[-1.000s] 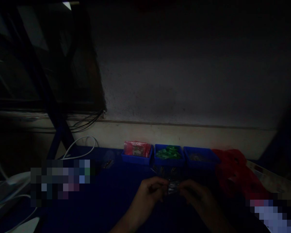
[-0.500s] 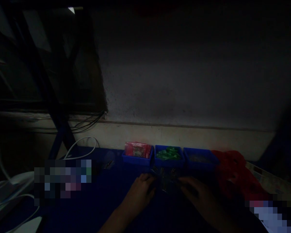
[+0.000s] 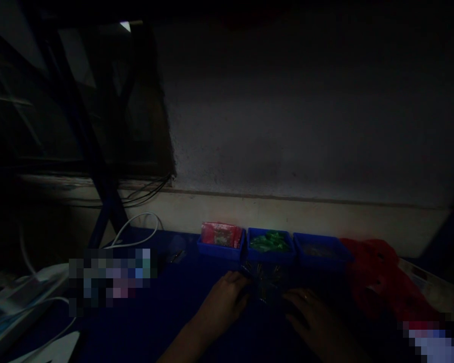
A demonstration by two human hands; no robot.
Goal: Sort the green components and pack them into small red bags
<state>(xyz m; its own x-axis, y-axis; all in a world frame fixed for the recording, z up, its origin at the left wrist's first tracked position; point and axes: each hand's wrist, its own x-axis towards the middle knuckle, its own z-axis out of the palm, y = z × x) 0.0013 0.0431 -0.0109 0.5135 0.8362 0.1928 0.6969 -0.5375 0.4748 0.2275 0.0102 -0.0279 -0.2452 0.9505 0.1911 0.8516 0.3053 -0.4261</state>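
Observation:
The scene is very dark. My left hand [image 3: 223,305] rests on the dark blue table [image 3: 166,322], fingers curled toward a clear plastic packet [image 3: 265,282] of small thin parts lying between my hands. My right hand [image 3: 310,317] lies to the packet's right, fingers bent down near its edge. Whether either hand grips the packet is not visible. Behind the packet stand three blue trays: one with red contents [image 3: 221,237], one with green contents [image 3: 269,242], one with small dull parts [image 3: 321,249].
A red plastic bag [image 3: 382,282] lies at the right. White cables [image 3: 136,227] and pale flat objects [image 3: 26,297] sit at the left. A dark frame [image 3: 98,166] leans against the wall behind. Blurred patches cover spots at left and lower right.
Both hands have lowered from holding the packet up together to resting on the table beside it. The view has shifted slightly.

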